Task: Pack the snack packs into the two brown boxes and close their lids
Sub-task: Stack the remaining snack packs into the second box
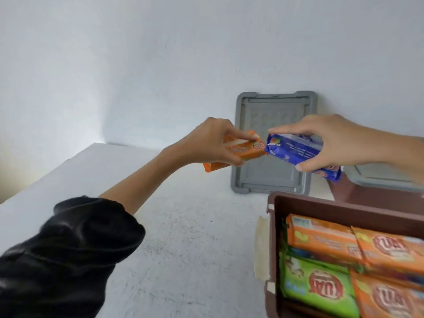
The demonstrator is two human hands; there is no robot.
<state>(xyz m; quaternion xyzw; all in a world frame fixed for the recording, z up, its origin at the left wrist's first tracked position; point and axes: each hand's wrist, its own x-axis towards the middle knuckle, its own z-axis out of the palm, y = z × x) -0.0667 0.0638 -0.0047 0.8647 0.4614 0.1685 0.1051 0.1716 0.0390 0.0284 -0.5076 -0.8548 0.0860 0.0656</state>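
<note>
Fingers [241,135] of the left hand [213,143] clamp orange packs [238,149] and the right hand [344,143] grips blue packs [296,152], end to end, beyond the open brown box [321,204], which lies nearer the right hand.

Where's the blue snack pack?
Head view, right of centre: the right hand grips the blue snack pack, beside the orange pack in the left hand, before the grey lid.

Plain room, white wall [160,53], white table [183,237]
</note>
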